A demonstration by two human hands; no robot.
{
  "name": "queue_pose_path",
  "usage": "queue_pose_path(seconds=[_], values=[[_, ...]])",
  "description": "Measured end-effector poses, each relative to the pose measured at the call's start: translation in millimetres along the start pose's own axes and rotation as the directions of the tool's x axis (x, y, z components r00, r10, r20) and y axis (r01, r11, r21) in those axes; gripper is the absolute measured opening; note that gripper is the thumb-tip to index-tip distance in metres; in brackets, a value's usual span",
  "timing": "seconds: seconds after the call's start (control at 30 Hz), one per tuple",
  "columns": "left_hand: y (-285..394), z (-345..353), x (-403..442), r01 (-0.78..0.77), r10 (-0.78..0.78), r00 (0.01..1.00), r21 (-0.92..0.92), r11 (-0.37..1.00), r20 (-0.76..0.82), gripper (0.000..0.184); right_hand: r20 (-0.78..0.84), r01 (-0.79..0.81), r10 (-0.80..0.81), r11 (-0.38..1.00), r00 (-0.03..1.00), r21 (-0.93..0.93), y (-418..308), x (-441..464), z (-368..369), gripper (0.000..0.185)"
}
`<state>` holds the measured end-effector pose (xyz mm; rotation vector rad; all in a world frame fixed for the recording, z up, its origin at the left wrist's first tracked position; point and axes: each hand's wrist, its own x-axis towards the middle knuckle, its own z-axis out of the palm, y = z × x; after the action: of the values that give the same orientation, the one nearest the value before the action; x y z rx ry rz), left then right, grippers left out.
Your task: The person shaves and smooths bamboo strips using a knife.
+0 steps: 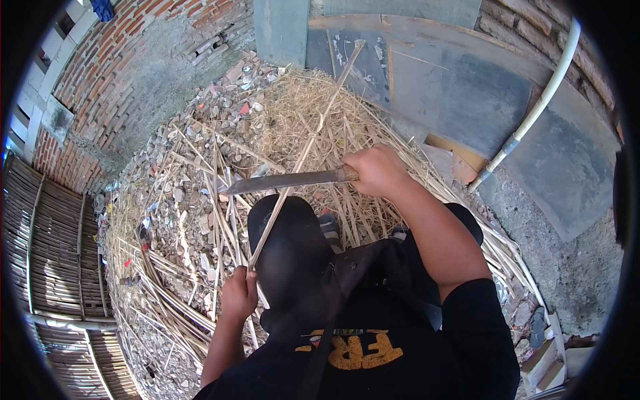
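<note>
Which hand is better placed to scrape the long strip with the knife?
Probably the right hand: it already grips the knife, which crosses the strip in this view. The left hand is busy holding the strip.

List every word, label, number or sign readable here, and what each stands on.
"FR": what the large orange lettering seems to show on the black shirt; folds leave the full word unreadable.
Small print along its top edge, same shirt: too small to read.
No other text can be made out.
</note>
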<state>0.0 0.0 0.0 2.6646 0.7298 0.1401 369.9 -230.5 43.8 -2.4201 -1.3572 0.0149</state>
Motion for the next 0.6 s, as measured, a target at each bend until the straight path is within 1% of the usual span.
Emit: queue_pose_path(seconds=[0.07, 0.17, 0.2, 0.27, 0.3, 0.33, 0.37, 0.47, 0.57, 0.6], values=[[9.8, -5.4, -2.4, -0.011, 0.011, 1.000, -0.019, 1.000, -0.017, 0.026, -0.062, 0.115, -0.116, 0.993, 0.991, -0.020, -10.7, -3.2, 4.6, 0.024], [12.3, 10.5, -1.2, -0.031, 0.031, 1.000, -0.019, 0.999, -0.003, 0.025, -0.059, 0.175, -0.181, 0.980, 0.982, -0.099, -8.4, -3.8, 14.8, 0.022], [7.5, 12.9, -0.2, -0.038, 0.038, 0.998, 0.008, 0.999, -0.041, 0.024, -0.064, 0.093, -0.095, 0.995, 0.993, -0.045, -0.9, 0.0, 16.6, 0.022], [7.6, 7.2, 0.6, 0.027, -0.027, 0.999, 0.016, 1.000, -0.017, 0.028, -0.045, -0.077, 0.080, 0.995, 0.996, 0.059, 20.7, 3.1, 15.7, 0.022], [7.1, 4.7, 4.8, 0.053, -0.053, 0.999, 0.016, 0.998, -0.014, 0.030, -0.037, -0.067, 0.068, 0.997, 0.997, 0.026, 19.8, 2.4, 12.3, 0.021], [-1.1, 6.8, 6.0, -0.022, 0.023, 0.998, 0.012, 1.000, -0.065, 0.025, -0.030, -0.056, 0.055, 0.998, 0.998, -0.011, 18.6, 0.2, 8.0, 0.021], [-1.4, 8.9, 6.6, -0.024, 0.024, 0.997, 0.006, 1.000, -0.072, 0.026, -0.023, -0.046, 0.045, 0.998, 0.999, -0.046, 17.8, -0.8, 3.3, 0.020], [3.2, 8.5, 6.1, -0.021, 0.020, 0.998, -0.014, 1.000, -0.057, 0.026, -0.082, 0.006, -0.009, 0.999, 0.997, -0.040, 9.9, -3.3, 0.0, 0.020], [15.1, 10.0, 6.7, -0.030, 0.029, 0.999, -0.019, 0.999, -0.022, 0.026, -0.142, 0.145, -0.144, 0.989, 0.979, 0.003, -1.2, -5.9, 3.5, 0.019], [17.9, 11.2, 6.9, -0.045, 0.045, 0.999, 0.008, 0.999, -0.022, 0.026, -0.136, 0.126, -0.126, 0.992, 0.983, -0.008, -3.7, -4.3, 3.0, 0.019]])
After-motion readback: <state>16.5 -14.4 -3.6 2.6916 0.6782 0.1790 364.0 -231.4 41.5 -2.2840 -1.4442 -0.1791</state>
